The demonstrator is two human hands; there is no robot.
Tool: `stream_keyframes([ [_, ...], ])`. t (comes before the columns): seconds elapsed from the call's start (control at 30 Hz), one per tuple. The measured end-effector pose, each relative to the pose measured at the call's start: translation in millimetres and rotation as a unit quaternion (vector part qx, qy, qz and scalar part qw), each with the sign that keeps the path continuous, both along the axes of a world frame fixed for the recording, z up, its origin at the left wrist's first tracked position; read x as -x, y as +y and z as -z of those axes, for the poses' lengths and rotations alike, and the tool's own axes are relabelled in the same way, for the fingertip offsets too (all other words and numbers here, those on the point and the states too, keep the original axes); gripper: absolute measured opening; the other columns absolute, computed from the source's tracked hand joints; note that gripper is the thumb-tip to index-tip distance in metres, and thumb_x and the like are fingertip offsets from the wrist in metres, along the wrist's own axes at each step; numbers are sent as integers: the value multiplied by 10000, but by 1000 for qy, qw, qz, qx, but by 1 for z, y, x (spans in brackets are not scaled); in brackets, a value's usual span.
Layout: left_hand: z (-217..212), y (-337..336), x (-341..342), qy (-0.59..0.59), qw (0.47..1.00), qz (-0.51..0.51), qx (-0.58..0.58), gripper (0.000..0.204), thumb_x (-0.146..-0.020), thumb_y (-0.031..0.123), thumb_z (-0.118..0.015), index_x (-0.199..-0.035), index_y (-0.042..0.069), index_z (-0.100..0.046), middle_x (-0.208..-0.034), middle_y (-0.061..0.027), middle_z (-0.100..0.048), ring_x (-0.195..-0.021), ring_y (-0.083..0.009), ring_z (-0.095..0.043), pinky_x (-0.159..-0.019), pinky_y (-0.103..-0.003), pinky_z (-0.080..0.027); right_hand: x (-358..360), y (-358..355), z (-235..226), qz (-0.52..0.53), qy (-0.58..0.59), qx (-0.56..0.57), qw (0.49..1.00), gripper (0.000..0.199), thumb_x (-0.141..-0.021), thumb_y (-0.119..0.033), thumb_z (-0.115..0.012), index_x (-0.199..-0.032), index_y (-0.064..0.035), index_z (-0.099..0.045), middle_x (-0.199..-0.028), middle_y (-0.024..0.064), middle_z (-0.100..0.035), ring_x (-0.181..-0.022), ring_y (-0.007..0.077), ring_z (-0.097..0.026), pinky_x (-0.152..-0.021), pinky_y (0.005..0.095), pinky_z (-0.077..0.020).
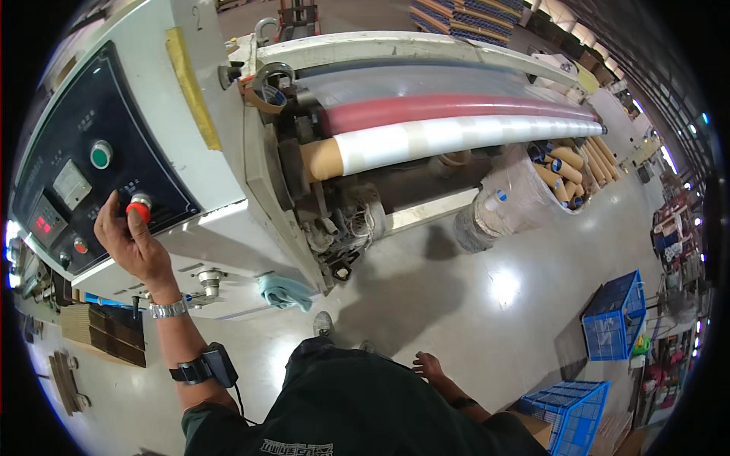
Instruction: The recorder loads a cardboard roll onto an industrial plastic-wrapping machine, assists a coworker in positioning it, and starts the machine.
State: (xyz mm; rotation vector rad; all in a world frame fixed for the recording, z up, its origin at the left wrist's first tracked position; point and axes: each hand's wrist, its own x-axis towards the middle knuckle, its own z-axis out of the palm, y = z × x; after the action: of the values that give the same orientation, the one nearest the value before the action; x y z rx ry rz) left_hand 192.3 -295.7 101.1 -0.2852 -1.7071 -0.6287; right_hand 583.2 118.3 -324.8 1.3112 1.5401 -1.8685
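Observation:
My left hand [135, 247] is raised to the dark control panel [103, 148] of a large white machine. Its fingers are apart, and the thumb overlaps the red push button [140, 210]; whether it presses the button, I cannot tell. A green button [101, 155] and a lit red display [43, 222] are on the same panel. My right hand [429, 366] hangs by my side with loosely bent fingers apart, holding nothing. Right of the panel, a white roll [471, 138] on a brown core lies along the machine beside a red roller [456, 109].
A plastic-wrapped bin [494, 209] and several cardboard tubes [566, 169] stand below the roll's far end. Blue crates [614, 318] sit on the floor at right. A teal cloth [285, 292] hangs from the machine's lower edge. Flattened cardboard [103, 334] lies at left.

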Motion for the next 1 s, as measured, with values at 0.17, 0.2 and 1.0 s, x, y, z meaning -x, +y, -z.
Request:
stream_keyframes([
  [0.17, -4, -7, -2, -11, 998, -50, 48, 287, -930, 194, -556, -1143, 11, -611, -1085, -110, -601, -1035, -259, -532, -931, -368, -402, -21, 25, 47, -170, 133, -88, 973, 498, -897, -418, -547, -1231, -54, -486, -1078, 161, -611, -836, 261, -638, -670, 384, -513],
  [0.2, 0, -7, 0, -7, 999, -46, 20, 284, -910, 201, -563, -1124, 24, -620, -1059, -104, -615, -1040, -265, -524, -937, -372, -385, -20, 14, 35, -102, 113, -83, 985, 497, -901, -396, -542, -1230, -29, -479, -1082, 182, -605, -853, 278, -640, -687, 397, -528],
  [1.0, 3, -6, -4, -13, 999, 8, -37, 351, -911, 267, -611, -1158, 17, -622, -1089, -109, -545, -922, -194, -496, -692, -268, -405, 5, 9, -7, -71, 46, -52, 995, 565, -908, -441, -502, -1231, 22, -494, -1099, 235, -611, -884, 330, -648, -756, 425, -523],
])
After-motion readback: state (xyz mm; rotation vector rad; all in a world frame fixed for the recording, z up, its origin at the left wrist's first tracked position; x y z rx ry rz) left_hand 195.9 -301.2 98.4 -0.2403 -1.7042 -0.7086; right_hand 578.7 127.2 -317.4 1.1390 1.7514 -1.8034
